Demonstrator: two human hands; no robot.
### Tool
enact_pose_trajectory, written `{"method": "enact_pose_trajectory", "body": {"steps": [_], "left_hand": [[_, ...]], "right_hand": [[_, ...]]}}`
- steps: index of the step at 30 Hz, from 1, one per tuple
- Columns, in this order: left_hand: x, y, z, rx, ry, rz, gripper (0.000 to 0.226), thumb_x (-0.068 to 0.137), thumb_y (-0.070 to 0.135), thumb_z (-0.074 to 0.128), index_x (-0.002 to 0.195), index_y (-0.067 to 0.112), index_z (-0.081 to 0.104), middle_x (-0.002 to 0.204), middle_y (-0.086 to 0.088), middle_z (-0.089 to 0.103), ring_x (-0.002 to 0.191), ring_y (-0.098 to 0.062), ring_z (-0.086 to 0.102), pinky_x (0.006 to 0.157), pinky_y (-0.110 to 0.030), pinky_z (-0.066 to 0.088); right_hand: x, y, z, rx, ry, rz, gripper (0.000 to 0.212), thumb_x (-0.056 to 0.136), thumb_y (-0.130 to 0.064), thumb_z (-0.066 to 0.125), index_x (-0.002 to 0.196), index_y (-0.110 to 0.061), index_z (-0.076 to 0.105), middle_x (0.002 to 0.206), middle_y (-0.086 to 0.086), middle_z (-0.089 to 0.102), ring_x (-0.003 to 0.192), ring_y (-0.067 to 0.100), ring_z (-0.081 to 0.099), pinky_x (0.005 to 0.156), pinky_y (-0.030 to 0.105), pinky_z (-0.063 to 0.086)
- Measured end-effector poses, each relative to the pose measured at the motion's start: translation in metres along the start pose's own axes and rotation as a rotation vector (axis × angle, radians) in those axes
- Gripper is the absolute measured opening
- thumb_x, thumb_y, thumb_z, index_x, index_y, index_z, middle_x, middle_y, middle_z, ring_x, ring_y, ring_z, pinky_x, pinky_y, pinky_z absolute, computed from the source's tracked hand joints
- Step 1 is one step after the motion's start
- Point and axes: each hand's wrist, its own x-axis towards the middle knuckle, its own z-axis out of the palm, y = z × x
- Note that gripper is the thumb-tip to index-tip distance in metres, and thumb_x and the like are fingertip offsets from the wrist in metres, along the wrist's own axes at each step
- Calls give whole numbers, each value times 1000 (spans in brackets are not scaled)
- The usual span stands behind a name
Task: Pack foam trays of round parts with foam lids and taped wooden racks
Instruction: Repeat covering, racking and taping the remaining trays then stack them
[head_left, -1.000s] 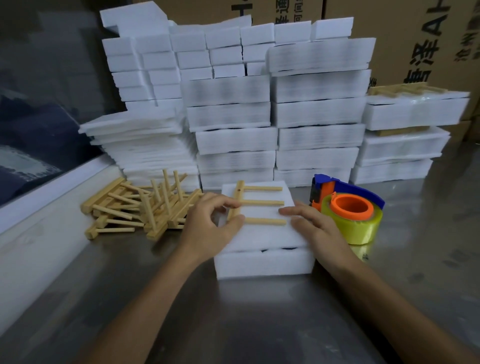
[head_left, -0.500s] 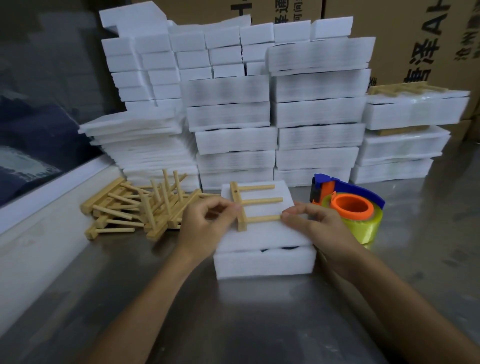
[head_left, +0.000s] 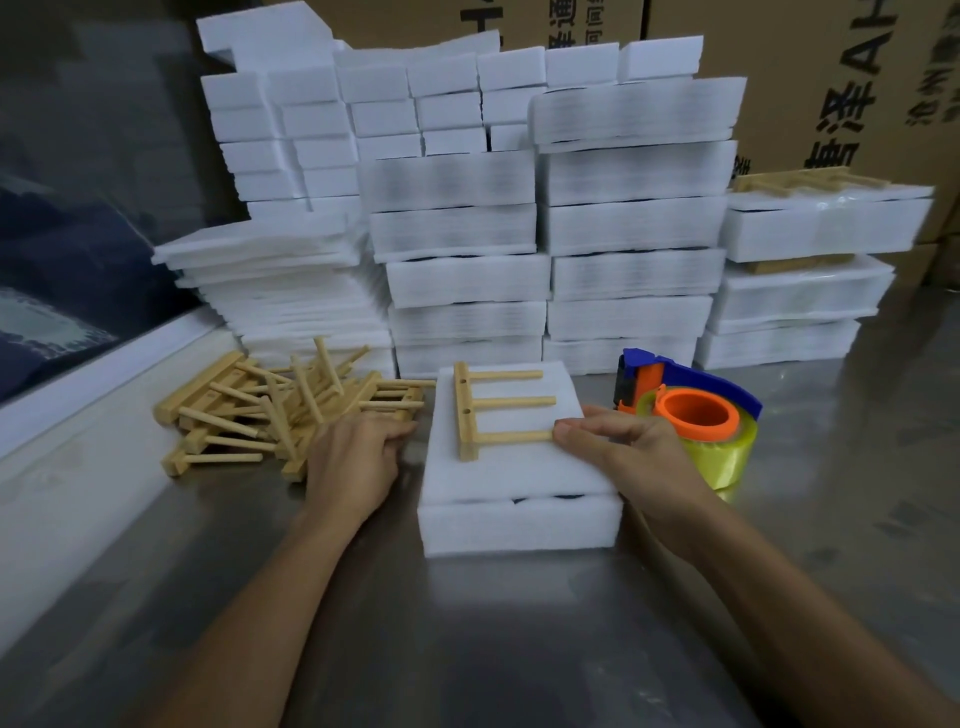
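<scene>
Gleaming steel table (head_left: 519, 649), foam stacks (head_left: 545, 234), cardboard boxes (head_left: 805, 78) behind; left hand (head_left: 353, 462) flat, right hand (head_left: 634, 457) pinching wooden rack (head_left: 483, 410).

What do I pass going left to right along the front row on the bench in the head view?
Rack pile → left hand → rack on foam lid → right hand → tape dispenser.

Matt white foam lid (head_left: 511, 462); bare wood rack (head_left: 491, 413); brushed glossy metal table (head_left: 467, 649).
</scene>
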Motion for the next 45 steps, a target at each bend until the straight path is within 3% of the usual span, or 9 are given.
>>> {"method": "enact_pose_trajectory", "body": {"steps": [6,10,14,17,21,28,34,39,45], "left_hand": [[-1,0,7,72,49,-28,25,93,13,61,113,22,74,120,-5,65,114,-28,55,92,-40,42],[-4,19,-8,-555,204,-286,14,97,27,57,105,34,67,108,12,64,103,-9,60,84,-24,45],[-4,44,-21,-1001,-50,-246,28,85,46,61,114,42,63,122,18,62,113,5,55,95,-24,45],[-5,55,-13,-939,-191,-155,38,90,32,67,127,30,60,141,10,53,135,-2,41,114,-28,30],[-7,54,-9,-948,-243,-175,47,91,37,65,136,29,55,141,15,52,129,7,43,96,-5,35],[-7,54,-10,-915,-251,-178,55,79,55,58,132,39,58,131,27,53,120,16,42,96,-14,34],[-6,56,-10,-898,-253,-195,48,78,54,58,126,45,59,135,22,53,126,8,42,101,-20,32],[-7,56,-8,-874,-243,-191,47,79,57,56,125,48,58,138,20,51,130,2,40,108,-29,31],[-7,57,-9,-882,-246,-189,48,79,54,55,126,46,58,137,20,51,129,2,41,107,-27,33]], "right_hand": [[0,1,2,-17,39,14,12,78,-16,79,89,-12,80,117,0,69,107,13,66,94,33,54],[-1,0,2,-22,41,7,13,78,-16,78,90,-10,80,115,-5,69,95,9,70,87,29,57],[-2,0,1,-66,41,9,16,81,-19,77,94,-10,79,124,0,65,108,15,65,96,38,53],[-3,0,2,-54,39,0,15,81,-17,76,93,-9,79,119,-2,68,103,13,68,90,32,56],[-3,0,1,-48,16,-20,14,83,-14,74,93,-6,79,109,-6,72,96,12,70,83,28,57],[-4,-5,-1,-158,-7,-41,12,87,-21,72,95,-16,79,97,-15,74,88,7,71,72,19,56],[26,-37,-32,-673,386,-243,24,87,-19,62,106,-30,70,96,-17,70,89,0,64,77,22,50],[63,-49,-71,-1097,438,10,60,77,-6,64,131,-29,53,126,1,61,105,23,57,76,35,49],[80,-35,-94,-1246,294,372,61,83,-23,68,139,-18,45,124,12,57,100,29,60,76,39,54]]}}
